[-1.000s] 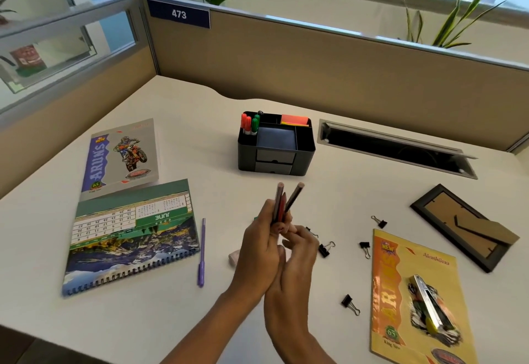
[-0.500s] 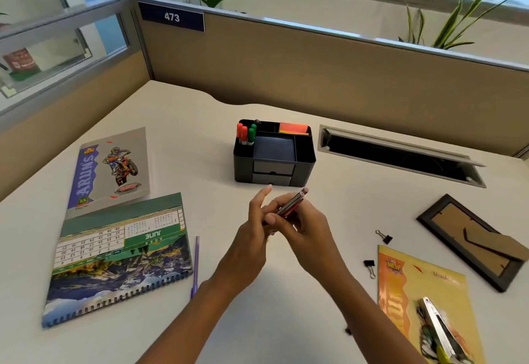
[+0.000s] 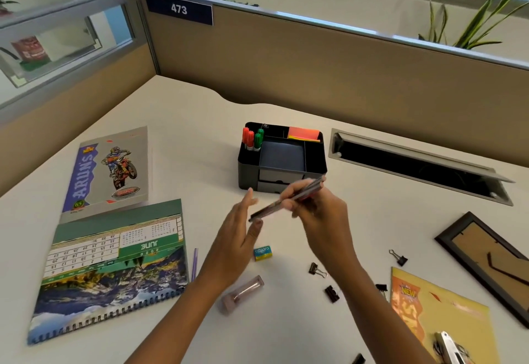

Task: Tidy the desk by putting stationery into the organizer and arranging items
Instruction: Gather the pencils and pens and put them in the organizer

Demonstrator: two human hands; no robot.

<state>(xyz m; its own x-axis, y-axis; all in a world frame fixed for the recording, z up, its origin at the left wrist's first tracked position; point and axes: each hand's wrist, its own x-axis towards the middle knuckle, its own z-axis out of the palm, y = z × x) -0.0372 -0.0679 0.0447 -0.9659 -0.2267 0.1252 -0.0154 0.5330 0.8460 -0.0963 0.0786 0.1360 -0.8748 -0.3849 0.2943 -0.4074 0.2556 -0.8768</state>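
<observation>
My right hand [image 3: 317, 214] grips a small bundle of pencils [image 3: 286, 200], held nearly level just in front of the black organizer [image 3: 249, 174]. My left hand [image 3: 237, 237] is beside the bundle's lower tip with fingers spread, holding nothing. The organizer has red and green markers [image 3: 252, 138] in its back left slot and orange sticky notes [image 3: 303, 134] at the back right. On the desk below my hands lie a small blue eraser [image 3: 262, 252], a clear pink tube [image 3: 243, 293], a purple pen [image 3: 195, 263] and several black binder clips [image 3: 332, 293].
A grey notebook [image 3: 108, 171] and a June calendar [image 3: 114, 266] lie at the left. A yellow notebook [image 3: 440, 315] with a stapler [image 3: 449, 346] on it is at the lower right, a face-down picture frame [image 3: 492, 260] beside it. A cable slot [image 3: 418, 166] opens behind the organizer's right.
The pencils passed from both hands, held upright, into my right hand alone, now tilted nearly level. My left hand let go and opened. The eraser and tube became visible.
</observation>
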